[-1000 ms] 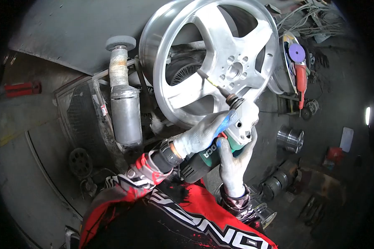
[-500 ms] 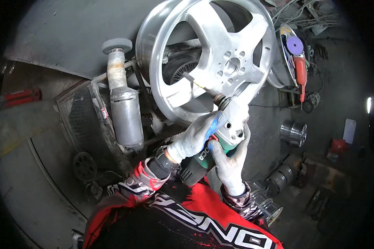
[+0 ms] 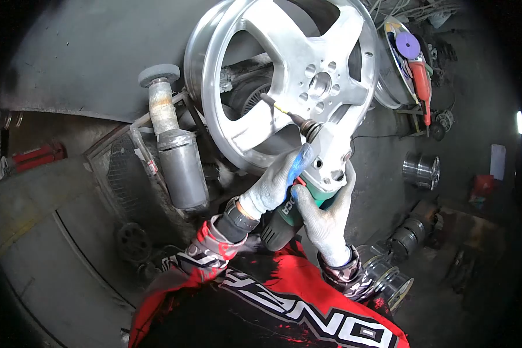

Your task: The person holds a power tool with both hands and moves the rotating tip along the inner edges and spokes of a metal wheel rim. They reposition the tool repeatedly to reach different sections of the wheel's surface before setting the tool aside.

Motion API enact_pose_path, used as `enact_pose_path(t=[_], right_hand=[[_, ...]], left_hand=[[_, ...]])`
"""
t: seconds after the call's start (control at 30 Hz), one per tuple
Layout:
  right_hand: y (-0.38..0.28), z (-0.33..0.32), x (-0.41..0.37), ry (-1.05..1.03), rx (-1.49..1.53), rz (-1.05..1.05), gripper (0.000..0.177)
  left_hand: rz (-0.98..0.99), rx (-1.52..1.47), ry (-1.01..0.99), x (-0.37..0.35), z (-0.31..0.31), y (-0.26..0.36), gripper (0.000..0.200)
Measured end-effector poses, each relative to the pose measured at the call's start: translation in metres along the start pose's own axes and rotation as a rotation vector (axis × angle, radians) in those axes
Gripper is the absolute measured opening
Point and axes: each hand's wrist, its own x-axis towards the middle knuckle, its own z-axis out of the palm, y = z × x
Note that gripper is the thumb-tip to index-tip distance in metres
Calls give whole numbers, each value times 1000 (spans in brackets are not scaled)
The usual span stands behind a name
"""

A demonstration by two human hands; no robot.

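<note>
Both of my gloved hands are wrapped around a green and dark grey angle grinder (image 3: 322,159) with a silver gear head. My left hand (image 3: 277,182), with a black watch at its wrist, grips the left side of the body. From the right, my right hand (image 3: 329,217) closes around it, thumb across the green housing. A thin shaft tool (image 3: 284,110) sticks out of the grinder's head, and its tip overlaps a lower spoke of the wheel. That bare silver alloy wheel rim (image 3: 298,75) stands face towards me, with wide spokes and bolt holes around its hub.
Left of the wheel stands a grey motor (image 3: 182,174) with a round buffing disc (image 3: 159,74) on top. A red polisher with a purple pad (image 3: 408,45) rests at upper right. More rims (image 3: 421,170) lie on the floor to the right. A red object (image 3: 37,158) is at far left.
The view has shifted slightly, so the wheel sits a little further left and up. Both hands keep their hold on the grinder, and its shaft stays over the lower spoke.
</note>
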Motion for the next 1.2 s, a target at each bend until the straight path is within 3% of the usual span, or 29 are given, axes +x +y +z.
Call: enact_pose_path(t=[0.07,0.2,0.47,0.5,0.63,0.93,1.0,1.2], right_hand=[[-2,0,-7,-26,26,46,94],[1,-4,-14,-81,109,80,94],[1,-10,3,34,112,23,92],[4,-11,3,62,41,-4,91],[5,-8,-2,21,43,12,91],[0,-14,3,39,-26,-23,94],[4,-15,3,-6,-89,-48,95],[-3,-11,3,-17,-22,-6,95]], left_hand=[[148,65,35,-9,4,8,51],[38,26,39,-27,7,15,51],[63,85,-39,12,8,7,54],[136,187,-29,17,8,5,55],[86,37,-3,3,7,3,52],[148,121,25,9,13,-3,53],[79,-73,16,3,13,-3,53],[73,72,35,1,10,3,54]])
